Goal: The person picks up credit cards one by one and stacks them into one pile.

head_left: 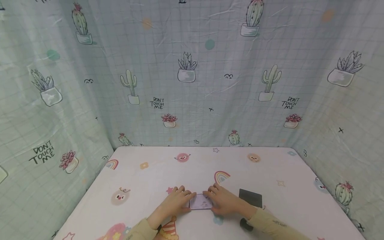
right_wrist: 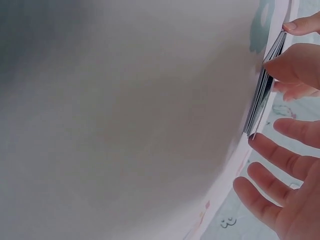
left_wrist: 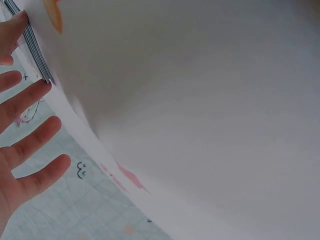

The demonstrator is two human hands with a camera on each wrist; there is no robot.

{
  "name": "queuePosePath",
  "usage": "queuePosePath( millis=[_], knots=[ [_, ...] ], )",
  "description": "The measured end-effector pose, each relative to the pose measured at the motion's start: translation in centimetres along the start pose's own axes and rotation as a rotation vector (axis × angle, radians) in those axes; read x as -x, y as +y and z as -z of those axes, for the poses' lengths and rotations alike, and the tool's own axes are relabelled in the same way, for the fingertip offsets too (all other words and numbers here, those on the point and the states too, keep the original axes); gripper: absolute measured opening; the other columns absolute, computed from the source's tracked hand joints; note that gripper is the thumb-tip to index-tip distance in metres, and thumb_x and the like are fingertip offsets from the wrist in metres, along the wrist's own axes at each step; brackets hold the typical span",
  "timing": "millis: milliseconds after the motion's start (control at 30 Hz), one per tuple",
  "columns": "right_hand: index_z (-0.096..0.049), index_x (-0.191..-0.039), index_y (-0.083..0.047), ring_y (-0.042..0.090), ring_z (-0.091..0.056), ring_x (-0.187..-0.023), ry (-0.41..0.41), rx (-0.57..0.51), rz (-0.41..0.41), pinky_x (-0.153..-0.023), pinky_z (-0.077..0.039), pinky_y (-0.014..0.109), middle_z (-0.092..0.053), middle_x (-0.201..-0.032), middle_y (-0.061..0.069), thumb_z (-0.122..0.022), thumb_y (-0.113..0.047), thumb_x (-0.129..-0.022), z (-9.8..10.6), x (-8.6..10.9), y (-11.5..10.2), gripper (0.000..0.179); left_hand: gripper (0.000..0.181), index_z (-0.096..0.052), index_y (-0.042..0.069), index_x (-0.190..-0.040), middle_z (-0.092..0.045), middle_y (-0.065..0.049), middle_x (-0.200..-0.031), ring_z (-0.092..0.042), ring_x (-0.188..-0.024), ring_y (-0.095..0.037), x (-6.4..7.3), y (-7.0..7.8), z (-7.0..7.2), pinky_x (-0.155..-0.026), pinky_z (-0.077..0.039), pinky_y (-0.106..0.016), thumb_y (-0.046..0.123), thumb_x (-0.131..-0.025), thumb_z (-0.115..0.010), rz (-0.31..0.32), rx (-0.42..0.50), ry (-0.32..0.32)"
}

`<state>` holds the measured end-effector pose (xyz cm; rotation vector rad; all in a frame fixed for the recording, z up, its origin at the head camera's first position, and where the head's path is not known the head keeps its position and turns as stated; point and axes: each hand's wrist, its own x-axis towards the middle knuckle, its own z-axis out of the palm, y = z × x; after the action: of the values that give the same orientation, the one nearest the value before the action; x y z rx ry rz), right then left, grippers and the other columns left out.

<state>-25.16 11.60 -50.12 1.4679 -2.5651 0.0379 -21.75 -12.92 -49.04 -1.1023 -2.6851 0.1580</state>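
A thin stack of cards (head_left: 200, 202) with a pale purple top lies on the table between both hands. My left hand (head_left: 177, 201) holds its left end, thumb on the near edge and a finger on the far edge. At the right end, my right hand (head_left: 223, 200) pinches it between thumb and finger. The stack's layered edge (left_wrist: 35, 47) shows beside the fingers in the left wrist view. In the right wrist view, the layers of the stack (right_wrist: 257, 102) spread slightly apart, and the other fingers are extended away from it.
A flat dark rectangular object (head_left: 251, 197) lies beyond the right forearm. A small black object (head_left: 246, 224) shows near the right sleeve. The table (head_left: 144, 180) has a pale printed cover, and a cactus-print curtain (head_left: 204, 126) surrounds its back and sides.
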Motion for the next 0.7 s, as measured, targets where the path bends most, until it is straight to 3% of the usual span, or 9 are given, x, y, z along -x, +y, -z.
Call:
queuePosePath(
  millis=[267,700],
  knots=[
    [-0.045,-0.126,-0.014,0.010,-0.040,-0.092,-0.030,-0.016,-0.016,-0.079,-0.040,0.025,-0.050,-0.104,-0.004,-0.062,-0.040,-0.074,0.06,-0.04,0.03,0.061,0.057,-0.052,0.020,-0.123,-0.062,0.008,-0.107,-0.047,-0.086,-0.010,-0.02,-0.03,-0.16,-0.069,-0.037,-0.026,0.048,-0.074,-0.063,0.018,0.033,-0.027],
    [-0.044,-0.128,-0.015,0.010,-0.041,-0.095,-0.037,-0.035,-0.037,-0.080,-0.042,0.024,-0.050,-0.107,-0.004,-0.062,-0.041,-0.074,-0.10,0.11,0.06,0.063,0.057,-0.052,0.019,-0.123,-0.062,0.007,-0.108,-0.047,-0.085,-0.010,-0.09,-0.21,-0.42,-0.067,-0.036,-0.024,0.047,-0.074,-0.064,0.014,0.073,-0.014]
  ],
)
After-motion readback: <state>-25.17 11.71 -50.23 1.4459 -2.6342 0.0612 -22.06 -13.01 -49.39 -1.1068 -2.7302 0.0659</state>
